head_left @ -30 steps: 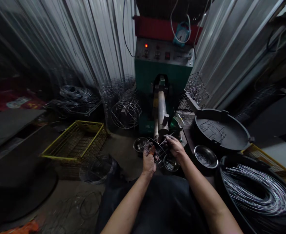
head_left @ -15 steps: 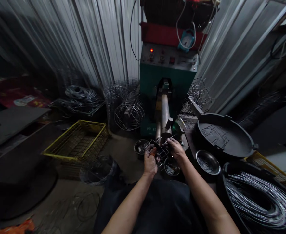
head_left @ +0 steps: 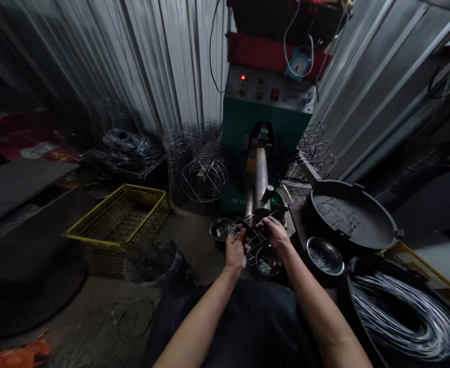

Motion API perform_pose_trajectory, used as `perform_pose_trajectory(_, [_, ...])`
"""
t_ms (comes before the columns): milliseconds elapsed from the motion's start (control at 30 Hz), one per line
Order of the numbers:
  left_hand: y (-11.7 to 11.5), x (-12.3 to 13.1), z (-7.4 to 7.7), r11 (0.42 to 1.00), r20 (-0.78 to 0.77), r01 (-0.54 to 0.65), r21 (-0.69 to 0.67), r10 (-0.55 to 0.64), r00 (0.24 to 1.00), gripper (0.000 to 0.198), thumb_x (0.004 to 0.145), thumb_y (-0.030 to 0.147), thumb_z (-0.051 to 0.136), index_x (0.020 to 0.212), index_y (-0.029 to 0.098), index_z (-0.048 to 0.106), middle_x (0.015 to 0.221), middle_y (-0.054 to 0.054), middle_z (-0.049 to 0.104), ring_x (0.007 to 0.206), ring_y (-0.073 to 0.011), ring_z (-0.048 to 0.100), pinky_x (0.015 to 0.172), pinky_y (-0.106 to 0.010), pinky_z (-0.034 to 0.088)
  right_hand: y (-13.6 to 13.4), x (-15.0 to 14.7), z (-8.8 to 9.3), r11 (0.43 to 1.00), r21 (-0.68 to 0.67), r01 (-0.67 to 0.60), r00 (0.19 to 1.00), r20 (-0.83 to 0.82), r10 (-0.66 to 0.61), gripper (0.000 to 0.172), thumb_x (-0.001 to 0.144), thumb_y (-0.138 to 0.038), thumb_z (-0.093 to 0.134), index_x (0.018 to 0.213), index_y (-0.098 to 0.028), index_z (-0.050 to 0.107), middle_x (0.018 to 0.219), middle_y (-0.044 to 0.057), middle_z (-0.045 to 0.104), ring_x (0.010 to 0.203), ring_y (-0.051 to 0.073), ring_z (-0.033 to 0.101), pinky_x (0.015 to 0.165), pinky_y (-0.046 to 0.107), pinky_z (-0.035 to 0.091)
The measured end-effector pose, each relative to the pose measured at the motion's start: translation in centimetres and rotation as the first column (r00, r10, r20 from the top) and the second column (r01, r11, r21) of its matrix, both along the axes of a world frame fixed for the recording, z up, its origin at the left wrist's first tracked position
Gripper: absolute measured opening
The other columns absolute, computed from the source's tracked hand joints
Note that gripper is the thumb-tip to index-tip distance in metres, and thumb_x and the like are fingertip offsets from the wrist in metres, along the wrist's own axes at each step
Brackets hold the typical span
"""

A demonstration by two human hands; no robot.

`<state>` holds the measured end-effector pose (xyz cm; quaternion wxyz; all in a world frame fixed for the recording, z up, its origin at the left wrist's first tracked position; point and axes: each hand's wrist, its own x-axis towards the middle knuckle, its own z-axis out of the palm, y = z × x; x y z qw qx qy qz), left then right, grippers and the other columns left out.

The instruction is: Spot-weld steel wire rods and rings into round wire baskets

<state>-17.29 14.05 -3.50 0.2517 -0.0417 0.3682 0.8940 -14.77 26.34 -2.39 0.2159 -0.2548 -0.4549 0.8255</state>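
Note:
A small wire grid [head_left: 254, 247] is held between my two hands, just below the end of the machine's metal arms. My left hand [head_left: 235, 249] is closed on its left side, thumb on top. On the other side my right hand [head_left: 274, 232] pinches the wire near the tip of the thick upper arm [head_left: 261, 176]. The arms stick out from a green spot welder [head_left: 271, 115] with a red light on its panel. Part of the grid is hidden behind my fingers. Under it stand a metal bowl [head_left: 268, 270] with small metal pieces and another bowl [head_left: 220, 237] to the left.
On the right are a black round pan [head_left: 386, 232] with wire grids in it, a bowl [head_left: 340, 263] of short wires and a tub with coiled wire [head_left: 428, 327]. To the left are a yellow wire basket [head_left: 90, 239] and wire coils [head_left: 127, 140].
The view has shifted a little. Both hands keep hold of the wire grid in nearly the same place at the arm tips.

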Motion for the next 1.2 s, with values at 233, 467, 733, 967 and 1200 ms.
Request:
perform_pose_trajectory(233, [-0.4,0.0,0.5,0.999,0.011,0.034,0.041,-0.034,0.999,0.034,0.058,0.031,0.07,0.083,0.019,0.05,0.054,0.008,0.045,0.034,-0.001,0.032,0.033,-0.015,0.02,-0.4,-0.1,-0.2,1.0,0.0,0.015,1.0,-0.01,-0.015,0.029,0.047,-0.026,0.077,0.063,-0.018,0.055,0.053,-0.006,0.054,0.048,0.007,0.051,0.048,0.02,0.045])
perform_pose_trajectory(467, [-0.9,-0.5,-0.5,0.997,-0.052,0.08,-0.012,-0.08,0.995,0.036,0.057,0.032,0.071,0.087,0.018,0.055,0.059,0.006,0.051,0.039,-0.0022,0.038,0.034,-0.014,0.024,-1.3,0.9,1.0,0.999,0.031,0.022,1.0,-0.003,-0.021,0.027,0.05,-0.028,0.076,0.067,-0.018,0.059,0.054,-0.005,0.054,0.049,0.007,0.051,0.049,0.019,0.044])
perform_pose_trajectory(733, [-6.4,1.8,-2.8,0.98,-0.024,0.195,-0.03,-0.195,0.98,0.046,0.059,0.038,0.07,0.098,0.019,0.054,0.05,0.008,0.045,0.043,-0.0054,0.044,0.043,-0.017,0.035,-6.9,5.2,0.4,0.986,0.163,0.04,0.999,-0.042,-0.033,0.024,0.058,-0.032,0.07,0.077,-0.018,0.062,0.063,-0.003,0.057,0.056,0.01,0.054,0.056,0.023,0.045])
perform_pose_trajectory(967, [-9.1,2.6,-1.8,0.98,-0.017,0.193,-0.056,-0.194,0.981,0.041,0.062,0.045,0.065,0.089,0.017,0.053,0.048,0.009,0.04,0.034,-0.0022,0.031,0.033,-0.015,0.02,-9.4,5.6,1.3,0.985,0.174,-0.003,1.0,-0.013,0.005,0.024,0.058,-0.033,0.071,0.075,-0.018,0.063,0.066,-0.002,0.06,0.054,0.009,0.052,0.054,0.023,0.044])
perform_pose_trajectory(1200, [-10.2,3.3,-1.9,0.979,0.071,0.196,-0.061,-0.192,0.979,0.042,0.058,0.044,0.068,0.083,0.015,0.054,0.048,0.01,0.036,0.032,0.0,0.025,0.032,-0.014,0.017,-10.3,6.2,1.5,0.968,0.249,-0.024,0.999,-0.022,0.031,0.024,0.059,-0.034,0.07,0.075,-0.018,0.064,0.067,-0.001,0.061,0.056,0.01,0.052,0.056,0.023,0.043])
